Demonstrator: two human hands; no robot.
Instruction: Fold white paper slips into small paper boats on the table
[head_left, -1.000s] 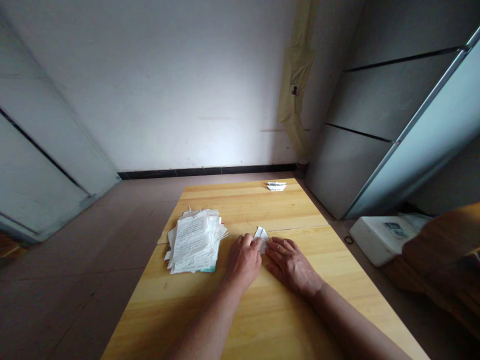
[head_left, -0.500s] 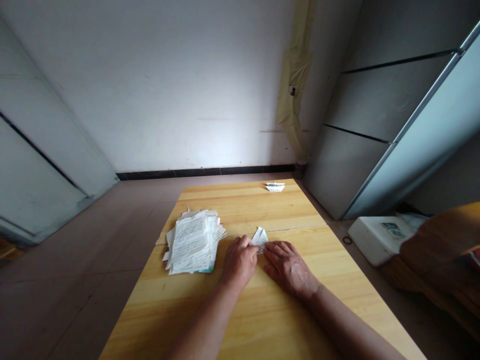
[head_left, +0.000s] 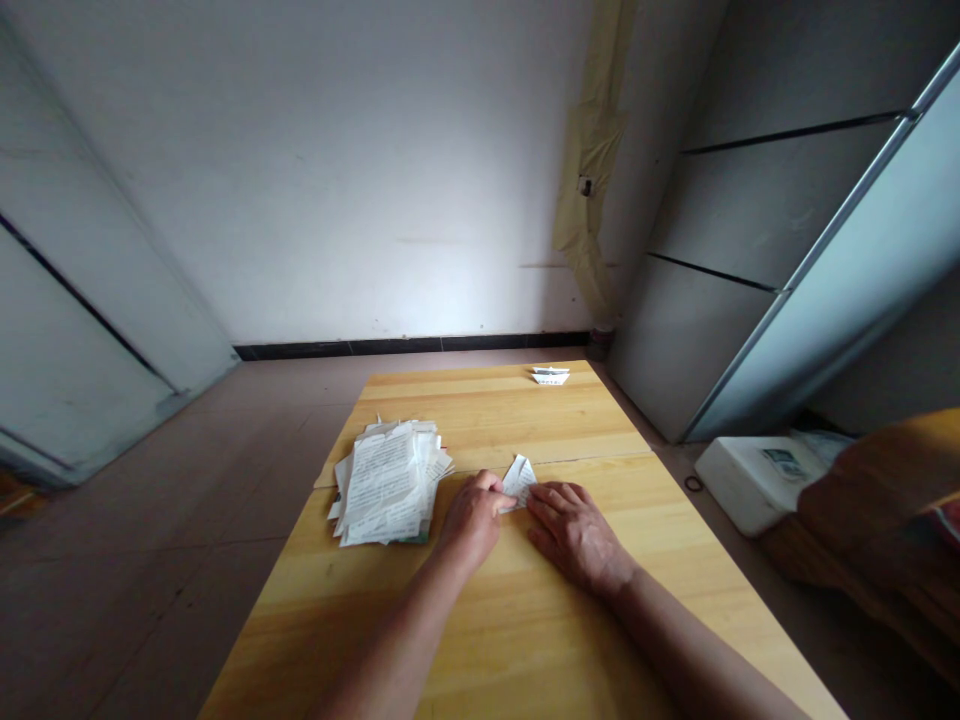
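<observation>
A small piece of printed paper (head_left: pixel 519 478), folded to a point at its far end, lies on the wooden table (head_left: pixel 570 630) between my hands. My left hand (head_left: pixel 474 515) pinches the paper's lower left corner between thumb and fingers. Flat across its lower right corner rest the outstretched fingers of my right hand (head_left: pixel 577 530), pressing it against the tabletop. To the left of my left hand is an untidy stack of printed paper sheets (head_left: pixel 382 485).
A folded paper boat (head_left: pixel 551 376) stands near the table's far right corner. On the floor to the right are a white foam box (head_left: pixel 757 480) and a brown cloth-like heap (head_left: pixel 877 510). A grey cabinet (head_left: pixel 697 300) stands behind them, and a wall closes off the far side.
My left hand has slid a little to the left along the paper's lower edge, showing more of the paper. My right hand stays in place.
</observation>
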